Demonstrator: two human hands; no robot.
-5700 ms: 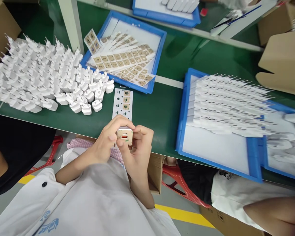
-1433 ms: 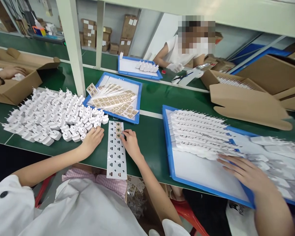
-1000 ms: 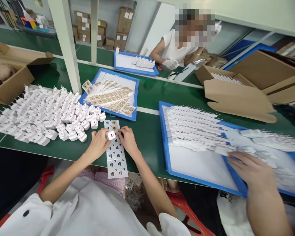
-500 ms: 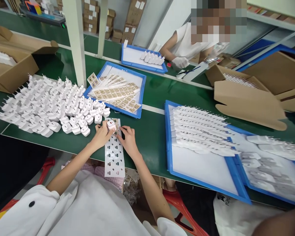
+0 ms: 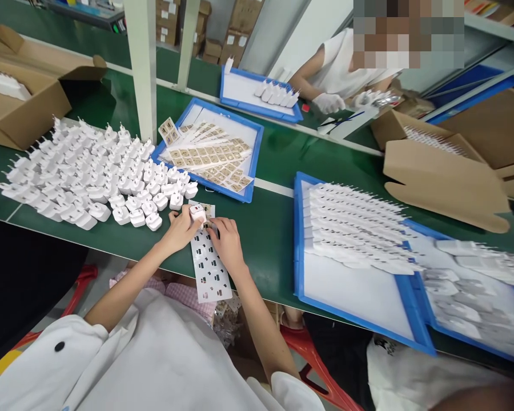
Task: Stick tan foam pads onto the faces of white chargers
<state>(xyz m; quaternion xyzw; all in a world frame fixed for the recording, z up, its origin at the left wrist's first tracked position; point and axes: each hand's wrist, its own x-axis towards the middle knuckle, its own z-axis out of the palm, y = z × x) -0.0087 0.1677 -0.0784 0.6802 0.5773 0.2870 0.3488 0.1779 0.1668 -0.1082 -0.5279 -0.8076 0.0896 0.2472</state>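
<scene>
My left hand (image 5: 177,230) grips a small white charger plug (image 5: 197,213), its port face turned up, just above a white sticker sheet (image 5: 209,267) lying on the green table. My right hand (image 5: 227,242) rests on that sheet with its fingertips pinched at the sheet's top end, right beside the plug. What the fingertips hold is too small to make out. A large crowd of white charger plugs (image 5: 85,177) stands to the left of my hands.
A blue tray (image 5: 257,149) of brown label strips lies behind my hands. A blue tray (image 5: 300,268) with rows of white plugs sits to the right, another further right. Cardboard boxes (image 5: 21,103) stand left and right. A person works across the table. A white post (image 5: 144,68) rises behind the plugs.
My left hand took a plug from the pile and brought it over the sticker sheet; my right hand stayed at the sheet's top. A neighbour's hand left the right tray.
</scene>
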